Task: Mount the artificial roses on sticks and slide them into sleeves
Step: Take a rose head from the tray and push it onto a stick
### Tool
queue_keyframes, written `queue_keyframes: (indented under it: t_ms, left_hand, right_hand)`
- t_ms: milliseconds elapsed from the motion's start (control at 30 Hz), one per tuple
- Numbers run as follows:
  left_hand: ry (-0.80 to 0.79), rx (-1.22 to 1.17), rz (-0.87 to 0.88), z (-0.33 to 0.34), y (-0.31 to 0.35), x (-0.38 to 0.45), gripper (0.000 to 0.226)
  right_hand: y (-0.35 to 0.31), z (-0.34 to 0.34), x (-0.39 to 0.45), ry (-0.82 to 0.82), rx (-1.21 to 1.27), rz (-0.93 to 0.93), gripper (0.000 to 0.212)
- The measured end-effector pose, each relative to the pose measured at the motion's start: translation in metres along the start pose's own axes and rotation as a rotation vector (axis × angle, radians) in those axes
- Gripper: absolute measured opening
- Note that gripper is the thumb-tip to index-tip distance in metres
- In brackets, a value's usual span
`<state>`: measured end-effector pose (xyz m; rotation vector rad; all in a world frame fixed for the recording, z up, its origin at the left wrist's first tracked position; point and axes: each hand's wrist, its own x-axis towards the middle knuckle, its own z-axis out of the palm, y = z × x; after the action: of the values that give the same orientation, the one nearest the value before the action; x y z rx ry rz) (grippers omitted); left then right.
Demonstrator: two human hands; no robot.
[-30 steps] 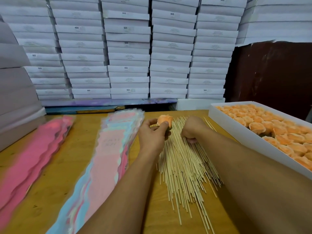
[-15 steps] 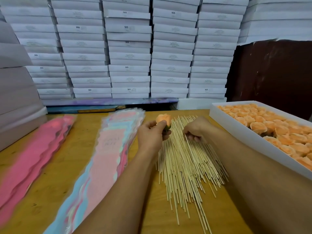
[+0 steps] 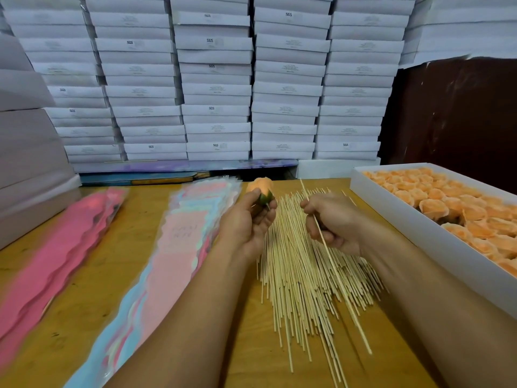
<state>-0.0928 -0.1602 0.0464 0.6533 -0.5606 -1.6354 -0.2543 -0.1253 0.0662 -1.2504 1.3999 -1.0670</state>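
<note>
Stick tip well right of the rose base.

Our left hand (image 3: pixel 249 219) pinched the rose (image 3: pixel 260 189), green base toward us; our right hand (image 3: pixel 333 222) gripped one stick (image 3: pixel 335 275), long axis running away from us.

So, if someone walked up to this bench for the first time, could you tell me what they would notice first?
Probably the two hands at the centre: the left hand holds an orange rose while the right hand pinches a single stick above the pile of sticks. Next, the white box of roses at the right, the pink sleeves at the left, and the wall of stacked white boxes behind.
</note>
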Motion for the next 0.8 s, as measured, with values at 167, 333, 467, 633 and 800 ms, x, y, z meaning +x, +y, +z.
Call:
queue_keyframes:
  t_ms: [167, 333, 467, 633, 800]
  left_hand:
    - [-0.056, -0.240, -0.100, 0.001, 0.014, -0.005, 0.018]
    - [-0.081, -0.377, -0.094, 0.001, 0.022, -0.007, 0.020]
    - [-0.085, -0.423, -0.054, 0.003, 0.024, -0.008, 0.022]
    - [-0.091, -0.435, -0.042, 0.004, 0.024, -0.011, 0.017]
    - [-0.112, -0.406, -0.029, 0.003, 0.023, -0.012, 0.018]
  right_hand:
    - [0.000, 0.016, -0.020, -0.083, -0.062, -0.180, 0.029]
    - [-0.006, 0.027, -0.033, -0.113, -0.022, -0.303, 0.028]
    - [-0.007, 0.032, -0.040, -0.200, -0.072, -0.379, 0.048]
    - [-0.005, 0.035, -0.041, -0.131, -0.222, -0.531, 0.043]
    - [-0.004, 0.036, -0.042, -0.131, -0.328, -0.574, 0.047]
